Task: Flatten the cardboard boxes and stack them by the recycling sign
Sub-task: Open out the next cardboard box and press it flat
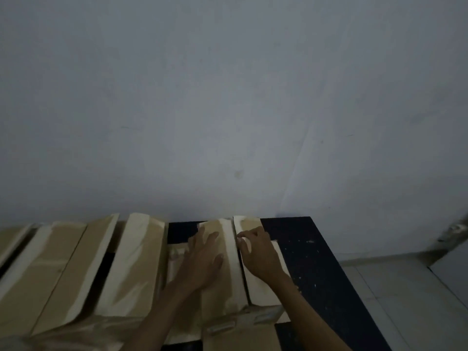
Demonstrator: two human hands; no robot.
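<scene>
I am working at a black speckled counter (314, 262) set against a pale grey wall (228, 97). The tan cardboard box with glossy packing tape (222, 279) lies directly in front of me, at the right end of a row of similar taped cardboard boxes (131, 262) that runs off to my left.

Grip state: my left hand (202, 259) lies flat on the box's top panel, fingers spread and pressing down. My right hand (255, 252) sits at the seam between the two top flaps, fingertips curled and pinching the edge of the right flap (249, 225), apparently to lift it or peel the tape.

Progress, as judged from this view: early. The box under my hands keeps its full form; its flaps are closed and its tape is in place. The boxes to my left also appear unflattened, though the dim, blurred picture leaves their exact condition uncertain. No flattened stack is visible, and the recycling sign is not in view.

Remaining: open the seam, collapse this box, repeat for each box in the row, then carry everything to the sign.
</scene>
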